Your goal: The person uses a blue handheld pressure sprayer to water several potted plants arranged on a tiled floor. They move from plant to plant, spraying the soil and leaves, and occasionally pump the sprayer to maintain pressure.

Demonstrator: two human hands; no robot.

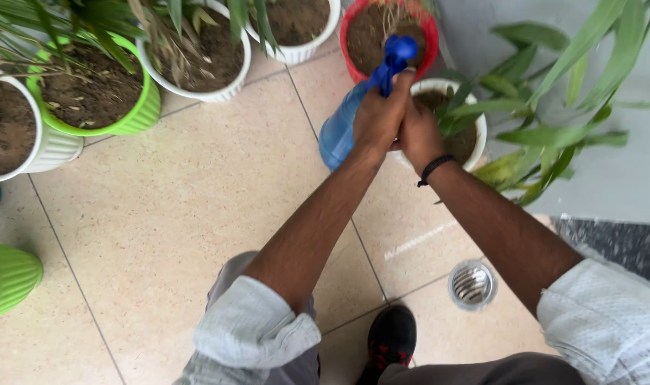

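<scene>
The left hand is closed in a full grip around the neck of a blue spray bottle, fingers wrapped just under its darker blue trigger head, which points toward the far side of the scene. The bottle hangs tilted above the tiled floor, its translucent body slanting down to the left of the wrist. The right hand lies just beside the left one and touches it, curled over the near-left rim of a white ribbed pot; how far its fingers are closed, and whether they hold anything, cannot be told because the left hand covers them. A black wristband circles the right wrist. The white pot holds a plant with long green leaves that spread to the right. Just beyond it stands a red pot filled with soil. Further left are a white pot, a bright green pot and another white ribbed pot. A round metal floor drain sits near the right forearm, and a black shoe shows at the near edge.
</scene>
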